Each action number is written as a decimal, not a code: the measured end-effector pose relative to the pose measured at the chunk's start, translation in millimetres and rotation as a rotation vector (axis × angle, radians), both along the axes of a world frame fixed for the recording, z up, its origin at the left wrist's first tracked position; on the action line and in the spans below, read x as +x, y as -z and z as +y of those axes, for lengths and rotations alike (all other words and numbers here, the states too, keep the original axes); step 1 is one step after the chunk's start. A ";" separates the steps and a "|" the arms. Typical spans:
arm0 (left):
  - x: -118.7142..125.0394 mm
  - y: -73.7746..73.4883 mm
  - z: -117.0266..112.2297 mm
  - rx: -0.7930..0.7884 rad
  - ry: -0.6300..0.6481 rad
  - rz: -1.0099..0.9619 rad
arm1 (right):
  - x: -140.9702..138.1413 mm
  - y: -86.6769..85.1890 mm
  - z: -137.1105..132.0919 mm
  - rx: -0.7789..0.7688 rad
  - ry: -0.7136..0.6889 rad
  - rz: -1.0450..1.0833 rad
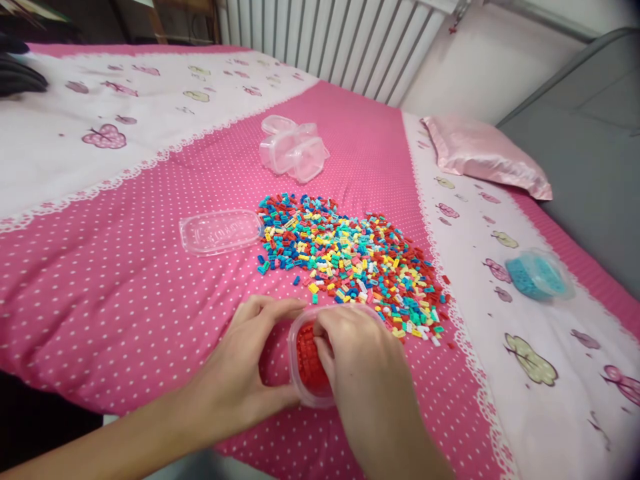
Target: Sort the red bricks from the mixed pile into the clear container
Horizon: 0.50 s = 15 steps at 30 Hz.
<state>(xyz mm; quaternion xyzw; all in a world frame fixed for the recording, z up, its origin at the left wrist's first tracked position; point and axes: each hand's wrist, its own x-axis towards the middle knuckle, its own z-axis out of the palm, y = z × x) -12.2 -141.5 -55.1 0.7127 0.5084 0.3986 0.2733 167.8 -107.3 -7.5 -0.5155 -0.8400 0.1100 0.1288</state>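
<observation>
A clear plastic container point(295, 380) with red toy bricks point(309, 360) inside sits on the pink dotted bedspread close to me. My left hand point(250, 363) curves round its left side, with the thumb at the near rim and the fingertips at the far rim. Over the container's right part, my right hand point(363, 357) reaches in with thumb and fingers pinched together. Whatever those fingertips hold is hidden. Just beyond both hands spreads a heap of small multicoloured toy bricks point(345, 250). A clear plastic lid point(220, 232) lies flat at the heap's left edge.
Several empty clear containers point(293, 150) lie together behind the heap. Another clear container with blue bricks point(537, 275) is off to the right. A pink pillow point(485, 157) rests by the grey headboard point(585, 147). Beyond the bed stands a white radiator point(335, 43).
</observation>
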 end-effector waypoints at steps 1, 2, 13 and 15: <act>-0.1 0.5 0.0 0.004 0.000 -0.002 | 0.3 -0.3 0.0 -0.011 -0.007 0.004; -0.2 1.2 0.0 0.006 -0.002 -0.004 | 0.5 -0.4 0.3 -0.025 -0.010 0.011; -0.3 1.8 -0.9 -0.008 0.001 0.001 | -0.2 0.9 1.5 0.024 -0.008 -0.013; 0.2 0.7 -0.3 -0.003 -0.002 -0.006 | -0.6 0.7 0.9 0.054 -0.009 -0.025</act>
